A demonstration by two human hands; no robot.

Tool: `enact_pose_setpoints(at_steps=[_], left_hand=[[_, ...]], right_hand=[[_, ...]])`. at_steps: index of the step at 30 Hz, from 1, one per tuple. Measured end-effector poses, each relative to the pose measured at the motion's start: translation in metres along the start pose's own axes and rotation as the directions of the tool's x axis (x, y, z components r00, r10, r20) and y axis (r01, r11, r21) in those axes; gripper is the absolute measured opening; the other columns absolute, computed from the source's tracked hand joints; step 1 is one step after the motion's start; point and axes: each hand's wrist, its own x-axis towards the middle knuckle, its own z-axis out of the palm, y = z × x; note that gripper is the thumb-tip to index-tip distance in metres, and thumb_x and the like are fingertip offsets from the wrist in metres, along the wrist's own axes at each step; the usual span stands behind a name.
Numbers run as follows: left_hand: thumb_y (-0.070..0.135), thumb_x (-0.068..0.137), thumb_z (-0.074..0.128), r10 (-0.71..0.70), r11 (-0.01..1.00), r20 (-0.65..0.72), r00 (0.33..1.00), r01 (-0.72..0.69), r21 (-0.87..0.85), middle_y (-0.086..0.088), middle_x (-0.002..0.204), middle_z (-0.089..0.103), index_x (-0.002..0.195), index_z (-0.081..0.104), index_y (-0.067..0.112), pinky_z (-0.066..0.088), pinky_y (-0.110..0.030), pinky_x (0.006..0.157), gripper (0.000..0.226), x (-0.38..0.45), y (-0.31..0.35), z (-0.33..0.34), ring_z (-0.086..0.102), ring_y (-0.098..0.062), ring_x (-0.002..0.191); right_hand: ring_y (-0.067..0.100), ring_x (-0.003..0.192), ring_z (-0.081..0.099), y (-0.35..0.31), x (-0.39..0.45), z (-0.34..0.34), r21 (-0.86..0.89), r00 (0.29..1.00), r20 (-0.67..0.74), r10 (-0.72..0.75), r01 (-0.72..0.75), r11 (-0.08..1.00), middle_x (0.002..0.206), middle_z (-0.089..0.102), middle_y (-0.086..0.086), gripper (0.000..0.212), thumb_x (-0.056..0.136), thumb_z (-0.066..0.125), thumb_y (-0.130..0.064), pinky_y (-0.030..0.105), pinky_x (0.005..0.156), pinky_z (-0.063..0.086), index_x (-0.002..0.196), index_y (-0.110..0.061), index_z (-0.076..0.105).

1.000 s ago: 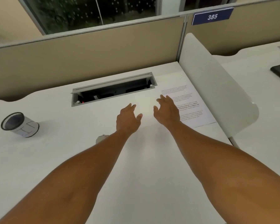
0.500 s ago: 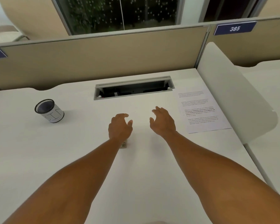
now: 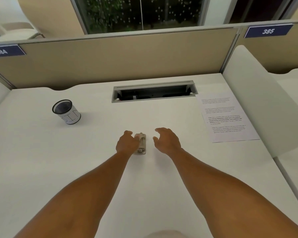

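Left hand [image 3: 126,143] sits on the small metal device [image 3: 141,143] mid-table, fingers curled against its left side; can't tell if it's actually grasped. Right hand [image 3: 167,139] just beside it, released, fingers loosely bent.

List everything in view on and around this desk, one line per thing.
desk: one, white, foreground
stapler-like tool: one, beige and metal, mid-desk between the hands
mesh cup: one, black with white paper wrap, desk left
printed sheet: one, white, desk right
cable tray: one, grey rim, open, desk rear
partition: one, beige, behind desk
plate 384: one, blue, partition left
plate 385: one, blue, partition right
side divider: one, white, desk's right edge
left hand: at the tool's left edge, grip unclear
right hand: fingers loosely curled, right of the tool, apart
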Motion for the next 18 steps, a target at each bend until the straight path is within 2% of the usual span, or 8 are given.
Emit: enact_pose_setpoints(at_steps=[4, 6, 8, 11, 13, 15, 17, 18], left_hand=[[0.043, 0.094, 0.053, -0.025, 0.998, 0.026, 0.999, 0.027, -0.065, -0.001, 0.126, 0.065, 0.128, 0.06, 0.021, 0.047, -0.032, 0.089, 0.041, 0.002, -0.004, 0.0, 0.062, -0.023, 0.115], [0.037, 0.093, 0.054, -0.027, 0.99, 0.06, 0.998, 0.035, -0.136, -0.001, 0.111, 0.071, 0.107, 0.071, 0.022, 0.051, -0.033, 0.085, 0.027, 0.004, -0.005, 0.0, 0.066, -0.024, 0.105], [0.03, 0.091, 0.056, -0.031, 0.977, 0.092, 0.995, 0.05, -0.207, -0.003, 0.094, 0.073, 0.085, 0.074, 0.02, 0.054, -0.034, 0.079, 0.021, 0.005, -0.007, 0.0, 0.068, -0.025, 0.092], [0.022, 0.088, 0.06, -0.059, 0.939, 0.15, 0.987, 0.106, -0.326, -0.003, 0.079, 0.069, 0.072, 0.072, 0.017, 0.054, -0.034, 0.076, 0.021, 0.007, -0.011, 0.003, 0.062, -0.025, 0.08], [0.017, 0.088, 0.061, -0.072, 0.899, 0.214, 0.974, 0.156, -0.41, -0.006, 0.082, 0.069, 0.073, 0.073, 0.014, 0.058, -0.038, 0.085, 0.019, 0.008, -0.015, 0.005, 0.065, -0.028, 0.085], [0.015, 0.09, 0.062, -0.08, 0.871, 0.246, 0.966, 0.188, -0.454, -0.013, 0.099, 0.074, 0.087, 0.076, 0.01, 0.056, -0.045, 0.095, 0.015, 0.01, -0.017, 0.005, 0.069, -0.031, 0.099], [0.016, 0.09, 0.064, -0.089, 0.861, 0.238, 0.967, 0.195, -0.471, -0.012, 0.102, 0.074, 0.086, 0.076, 0.015, 0.056, -0.043, 0.095, 0.012, 0.01, -0.018, 0.005, 0.07, -0.03, 0.102], [0.017, 0.09, 0.065, -0.091, 0.863, 0.225, 0.97, 0.189, -0.469, -0.009, 0.099, 0.074, 0.083, 0.075, 0.019, 0.057, -0.039, 0.093, 0.013, 0.011, -0.018, 0.004, 0.07, -0.028, 0.099]], right_hand=[[0.019, 0.135, 0.042, -0.005, -0.003, 0.012, 0.019, 0.998, 0.057, -0.003, 0.002, 1.0, 0.145, 0.05, -0.004, 0.046, 0.094, 0.054, -0.032, 0.034, 0.107, 0.036, 0.139, -0.023, 0.049], [0.019, 0.135, 0.042, -0.008, -0.003, 0.016, 0.022, 0.996, 0.086, 0.002, -0.004, 1.0, 0.144, 0.05, -0.004, 0.046, 0.094, 0.055, -0.031, 0.034, 0.107, 0.037, 0.139, -0.024, 0.049], [0.02, 0.134, 0.043, -0.009, -0.003, 0.019, 0.002, 0.994, 0.114, 0.001, -0.001, 1.0, 0.142, 0.052, -0.003, 0.045, 0.093, 0.054, -0.029, 0.035, 0.105, 0.038, 0.137, -0.024, 0.051], [0.021, 0.128, 0.048, -0.011, -0.002, 0.023, -0.01, 0.992, 0.129, 0.008, -0.007, 1.0, 0.135, 0.057, -0.002, 0.039, 0.092, 0.054, -0.024, 0.035, 0.1, 0.043, 0.131, -0.024, 0.056], [0.021, 0.125, 0.05, -0.012, -0.002, 0.026, -0.004, 0.988, 0.15, 0.025, -0.024, 1.0, 0.134, 0.056, -0.001, 0.039, 0.091, 0.054, -0.024, 0.035, 0.098, 0.045, 0.13, -0.026, 0.056], [0.024, 0.122, 0.053, -0.013, -0.002, 0.028, 0.005, 0.985, 0.167, 0.05, -0.052, 0.999, 0.135, 0.053, 0.001, 0.04, 0.09, 0.056, -0.025, 0.036, 0.096, 0.047, 0.129, -0.028, 0.056], [0.024, 0.128, 0.05, -0.013, -0.002, 0.031, -0.004, 0.983, 0.177, 0.052, -0.052, 0.999, 0.14, 0.048, 0.001, 0.04, 0.089, 0.057, -0.024, 0.036, 0.098, 0.046, 0.129, -0.026, 0.057], [0.022, 0.137, 0.041, -0.013, -0.001, 0.033, -0.028, 0.981, 0.191, 0.029, -0.024, 0.999, 0.146, 0.042, 0.0, 0.042, 0.09, 0.056, -0.024, 0.037, 0.103, 0.042, 0.132, -0.023, 0.055]])
